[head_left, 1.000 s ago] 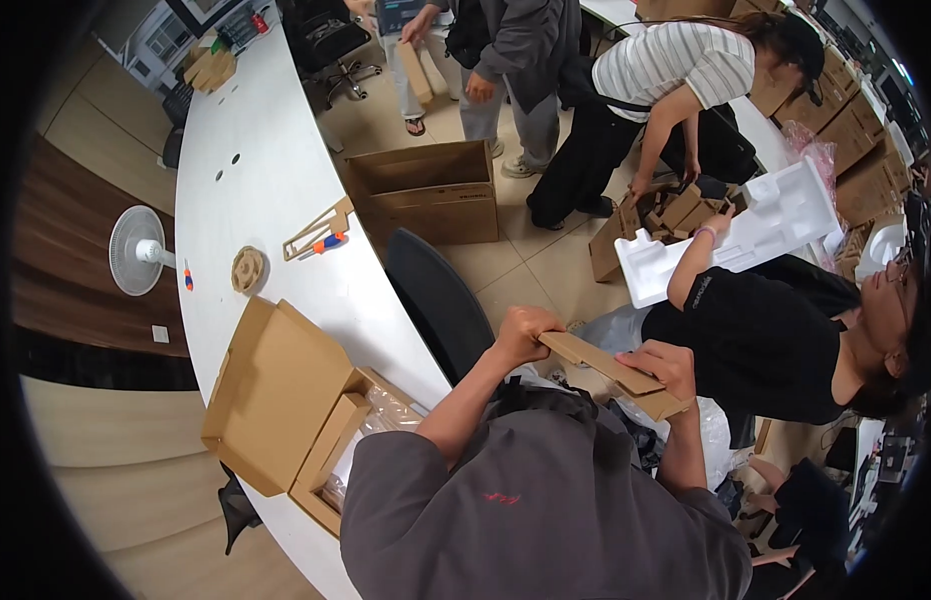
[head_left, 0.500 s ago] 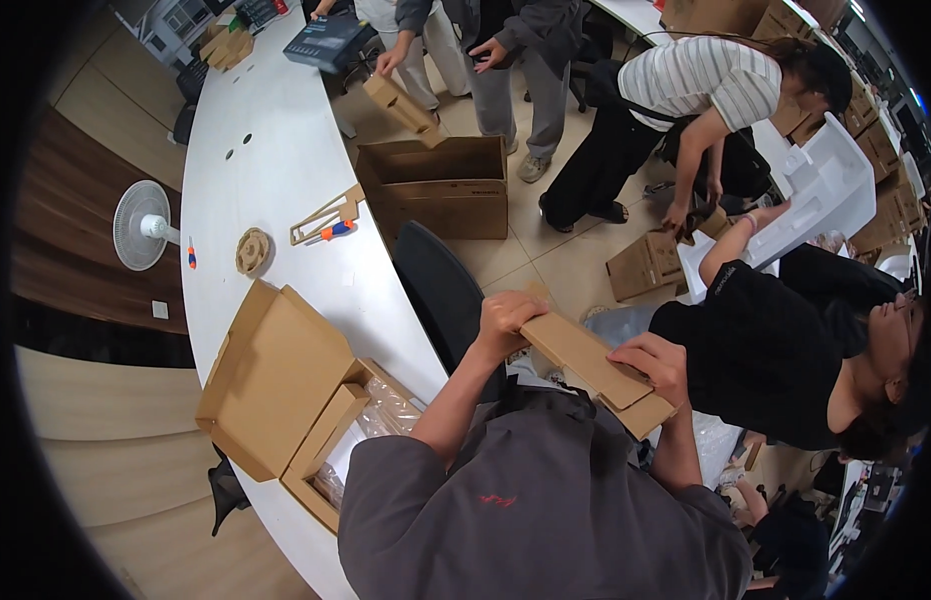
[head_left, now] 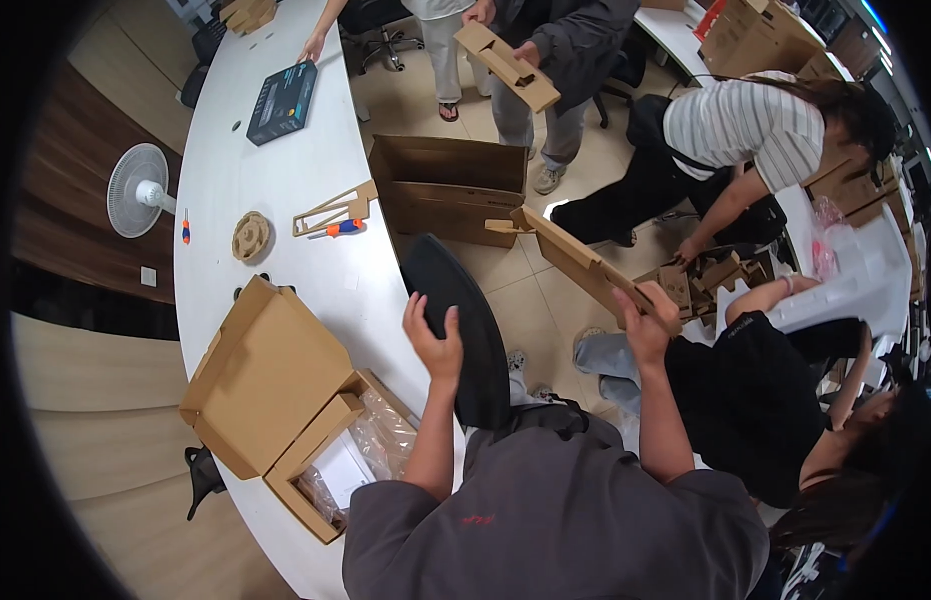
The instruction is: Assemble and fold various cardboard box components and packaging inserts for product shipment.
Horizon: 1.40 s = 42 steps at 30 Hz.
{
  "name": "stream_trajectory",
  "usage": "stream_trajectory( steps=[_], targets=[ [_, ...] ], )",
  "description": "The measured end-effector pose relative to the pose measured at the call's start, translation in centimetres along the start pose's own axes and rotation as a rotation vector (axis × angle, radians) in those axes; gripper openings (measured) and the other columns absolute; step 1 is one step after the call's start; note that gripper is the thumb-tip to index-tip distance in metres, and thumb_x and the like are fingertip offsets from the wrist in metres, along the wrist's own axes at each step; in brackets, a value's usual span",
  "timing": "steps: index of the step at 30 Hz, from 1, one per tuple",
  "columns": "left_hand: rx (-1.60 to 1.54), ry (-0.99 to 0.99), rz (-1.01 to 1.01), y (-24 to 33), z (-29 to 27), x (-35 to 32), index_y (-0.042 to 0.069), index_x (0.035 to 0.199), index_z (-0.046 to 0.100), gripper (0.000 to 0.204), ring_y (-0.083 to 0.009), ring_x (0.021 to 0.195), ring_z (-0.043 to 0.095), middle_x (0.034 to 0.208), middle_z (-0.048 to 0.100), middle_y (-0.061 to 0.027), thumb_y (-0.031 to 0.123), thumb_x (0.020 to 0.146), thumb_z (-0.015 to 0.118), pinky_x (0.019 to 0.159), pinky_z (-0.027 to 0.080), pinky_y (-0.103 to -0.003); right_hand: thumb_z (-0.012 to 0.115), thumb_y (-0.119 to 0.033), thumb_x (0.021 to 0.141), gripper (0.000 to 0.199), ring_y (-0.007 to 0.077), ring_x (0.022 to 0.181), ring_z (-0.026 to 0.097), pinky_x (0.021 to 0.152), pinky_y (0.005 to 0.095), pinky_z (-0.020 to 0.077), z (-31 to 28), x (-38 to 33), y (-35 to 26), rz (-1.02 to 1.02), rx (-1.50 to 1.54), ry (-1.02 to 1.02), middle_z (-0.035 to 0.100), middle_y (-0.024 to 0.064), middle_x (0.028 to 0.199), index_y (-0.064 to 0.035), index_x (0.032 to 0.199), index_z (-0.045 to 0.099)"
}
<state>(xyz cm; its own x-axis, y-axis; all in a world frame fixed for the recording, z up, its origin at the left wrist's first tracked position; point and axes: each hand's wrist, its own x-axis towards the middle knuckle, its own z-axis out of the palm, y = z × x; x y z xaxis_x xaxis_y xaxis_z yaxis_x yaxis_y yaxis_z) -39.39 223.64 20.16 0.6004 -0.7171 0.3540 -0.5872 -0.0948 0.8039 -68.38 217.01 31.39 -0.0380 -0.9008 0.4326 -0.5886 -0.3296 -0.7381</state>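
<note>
My right hand [head_left: 648,315] grips a long folded piece of brown cardboard [head_left: 571,258] by its near end, and its far end points away from me, over the floor. Fingers apart, my left hand [head_left: 435,335] is raised with nothing in it, in front of the black chair back [head_left: 461,345]. On the table to my left lies an open cardboard box [head_left: 271,385] with its lid folded back. Inside it are clear plastic wrapping [head_left: 381,440] and a white sheet or booklet [head_left: 343,470].
A large open carton [head_left: 451,205] stands on the floor ahead. The white table [head_left: 306,270] carries a cardboard ring [head_left: 251,237], a screwdriver [head_left: 338,229], cardboard strips and a dark box [head_left: 283,103]. Several people work nearby; one holds white foam [head_left: 856,275]. A fan [head_left: 139,190] is at left.
My left hand has let go of the cardboard and moved left. The cardboard swung outward in my right hand. Across the table, a co-worker's dark box now rests on the tabletop.
</note>
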Motion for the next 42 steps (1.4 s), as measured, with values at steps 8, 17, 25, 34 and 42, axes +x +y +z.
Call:
stream_trajectory(
  steps=[8,17,25,34,42],
  targets=[
    [0.155,0.060,-0.332,-15.5,0.1,3.1,-0.001,0.115,0.058,0.037,-0.0318,0.117,0.053,0.122,0.058,-0.0177,0.024,0.089,0.066,0.102,0.039,-0.040,0.076,-0.014,0.081,0.023,0.0157,0.053,0.043,0.052,0.0295,0.0359,13.1,6.6,6.4,0.068,0.095,-0.009,0.048,0.0065,0.060,0.0026,0.075,0.061],
    [0.446,0.044,-0.208,-22.4,3.2,4.9,-0.004,0.117,0.055,0.036,-0.0390,0.119,0.042,0.127,0.048,-0.0217,0.016,0.088,0.061,0.103,0.032,-0.047,0.079,-0.013,0.076,0.021,0.0226,0.062,0.053,0.060,0.0323,0.0429,28.6,16.5,11.1,-0.091,0.090,-0.098,0.058,0.0093,0.069,0.0004,0.075,0.063],
    [0.643,-0.023,-0.249,-22.8,5.0,5.5,-0.006,0.120,0.050,0.036,-0.0408,0.117,0.042,0.126,0.046,-0.0238,0.013,0.089,0.054,0.103,0.032,-0.049,0.079,-0.021,0.075,0.023,0.0282,0.074,0.061,0.068,0.0375,0.0491,46.6,23.1,21.7,0.013,0.038,-0.196,0.066,0.0093,0.079,-0.0034,0.082,0.067],
    [0.666,-0.066,-0.294,-22.9,5.2,6.3,-0.005,0.121,0.047,0.038,-0.0388,0.116,0.041,0.125,0.042,-0.0232,0.014,0.088,0.052,0.102,0.032,-0.047,0.080,-0.023,0.071,0.020,0.0262,0.073,0.059,0.065,0.0373,0.0496,59.3,24.5,26.7,-0.169,0.079,-0.325,0.066,0.0023,0.080,-0.0097,0.081,0.071],
    [0.643,-0.089,-0.326,-23.2,5.1,6.4,-0.004,0.118,0.048,0.037,-0.0389,0.113,0.042,0.124,0.042,-0.0240,0.011,0.085,0.052,0.100,0.033,-0.048,0.083,-0.035,0.065,0.038,0.0242,0.085,0.060,0.073,0.0392,0.0501,67.9,26.1,23.8,-0.307,0.002,-0.611,0.066,0.0009,0.087,-0.0138,0.095,0.073]
  ],
)
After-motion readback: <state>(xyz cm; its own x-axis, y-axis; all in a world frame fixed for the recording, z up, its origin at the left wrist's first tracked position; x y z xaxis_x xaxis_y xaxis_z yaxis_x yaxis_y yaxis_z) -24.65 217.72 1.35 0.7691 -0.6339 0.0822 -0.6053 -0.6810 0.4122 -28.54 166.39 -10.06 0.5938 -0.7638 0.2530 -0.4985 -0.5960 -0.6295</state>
